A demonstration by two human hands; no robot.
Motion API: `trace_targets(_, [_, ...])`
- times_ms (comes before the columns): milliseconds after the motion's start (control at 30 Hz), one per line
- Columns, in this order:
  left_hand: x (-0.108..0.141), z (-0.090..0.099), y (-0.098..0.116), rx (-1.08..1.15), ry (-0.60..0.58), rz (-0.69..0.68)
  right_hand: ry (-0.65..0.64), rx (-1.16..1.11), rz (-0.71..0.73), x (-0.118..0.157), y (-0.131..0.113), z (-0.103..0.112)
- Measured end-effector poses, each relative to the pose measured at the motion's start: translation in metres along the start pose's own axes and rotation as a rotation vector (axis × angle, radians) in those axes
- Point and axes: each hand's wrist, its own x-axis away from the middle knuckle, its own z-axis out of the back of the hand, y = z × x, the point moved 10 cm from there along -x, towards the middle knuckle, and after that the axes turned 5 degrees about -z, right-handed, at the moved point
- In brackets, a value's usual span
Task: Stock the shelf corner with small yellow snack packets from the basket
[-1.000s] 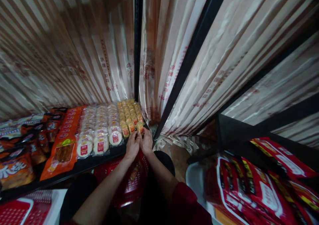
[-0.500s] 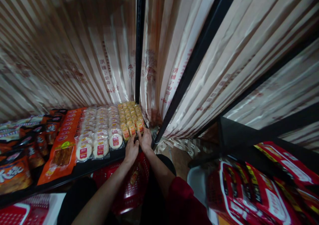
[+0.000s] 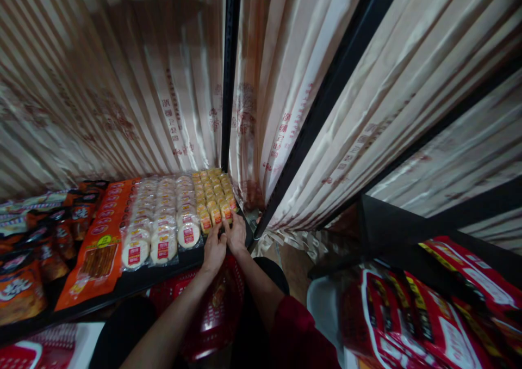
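Observation:
Small yellow-wrapped snack packets [image 3: 214, 195] stand in tight rows at the right end of a black shelf [image 3: 163, 274]. At their front edge, my left hand [image 3: 215, 252] reaches forward with fingers stretched out, its tips at the bottom of the front packets. Close beside it, my right hand [image 3: 236, 234] has its stretched fingers against the rightmost front packet [image 3: 225, 210]. The fingertips are partly hidden, and neither hand has lifted a packet. Rows of round white packaged cakes [image 3: 163, 248] with red labels lie just left of the yellow packets.
Orange snack bags [image 3: 98, 260] and dark-orange pouches [image 3: 20, 293] fill the shelf's left side. Below is a red basket [image 3: 207, 325]. Red packages [image 3: 440, 320] sit at right near a pale stool [image 3: 322, 298]. Black posts [image 3: 231, 75] stand before pleated curtains [image 3: 163, 59].
Both hands stay at the front of the yellow packets, with only slight finger movement. The view has shifted a little.

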Motion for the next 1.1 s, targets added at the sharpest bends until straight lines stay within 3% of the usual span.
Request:
trace_targets(233, [0.001,0.0,0.0,-0.024,-0.015,0.024,0.021,-0.048,0.024,0.001,0.002,0.0])
trace_targets(800, [-0.011,0.004,0.006,-0.036,0.051,-0.057,0.09,-0.12,0.025,0.007,-0.001,0.011])
trace_targets(1100, [-0.01,-0.003,0.004,-0.033,0.045,-0.07,0.032,-0.068,0.024,0.005,-0.001,0.004])
